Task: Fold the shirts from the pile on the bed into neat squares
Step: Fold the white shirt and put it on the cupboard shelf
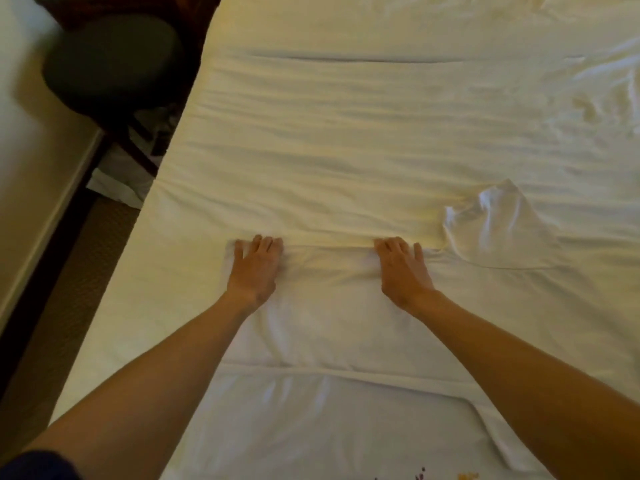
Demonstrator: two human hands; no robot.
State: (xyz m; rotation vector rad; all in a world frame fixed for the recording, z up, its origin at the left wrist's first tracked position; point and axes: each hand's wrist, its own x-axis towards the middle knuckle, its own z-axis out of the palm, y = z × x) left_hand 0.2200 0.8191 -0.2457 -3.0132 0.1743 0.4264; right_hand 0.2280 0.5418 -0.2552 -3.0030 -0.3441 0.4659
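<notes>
Two hands, left hand (255, 263) and right hand (403, 268), press flat with straight fingers on the far edge of a white cotton shirt (329, 327) spread on the near part of a white-sheeted bed (346, 150). One loose sleeve (498, 226) lies crumpled at right. Far left, beside the bed, stands a dark round stool (110, 60).

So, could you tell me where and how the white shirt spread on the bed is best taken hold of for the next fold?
Probably along its far folded edge, where the left hand and right hand already lie. That edge of the white shirt runs straight across the bed, so pinch it from above near each end. The sleeve sticks out to the right, best tucked in first.
</notes>
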